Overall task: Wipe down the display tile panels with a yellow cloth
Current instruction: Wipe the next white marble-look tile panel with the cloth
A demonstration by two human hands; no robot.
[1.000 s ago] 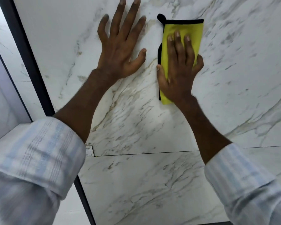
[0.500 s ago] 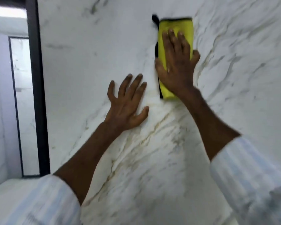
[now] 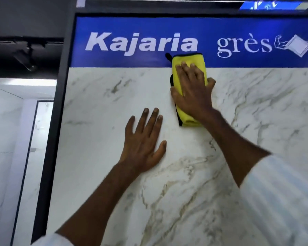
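A white marble-look tile panel (image 3: pixel 100 107) with grey and tan veins fills most of the view. A folded yellow cloth (image 3: pixel 188 63) with a black edge lies flat on it, its top end over the lower border of the blue sign. My right hand (image 3: pixel 194 89) presses the cloth against the panel with straight fingers spread on top. My left hand (image 3: pixel 142 142) rests flat on the tile below and to the left of the cloth, fingers spread, holding nothing.
A blue sign band (image 3: pixel 149 29) with white lettering runs across the panel's top. A black frame (image 3: pixel 59 96) borders the panel on the left. Beyond it stand more pale tile panels (image 3: pixel 5 132), and a dark ceiling track light (image 3: pixel 25 59).
My right hand has slid the cloth up the panel to the blue sign's lower edge. The view has tilted upward, and my left hand stays flat on the tile.
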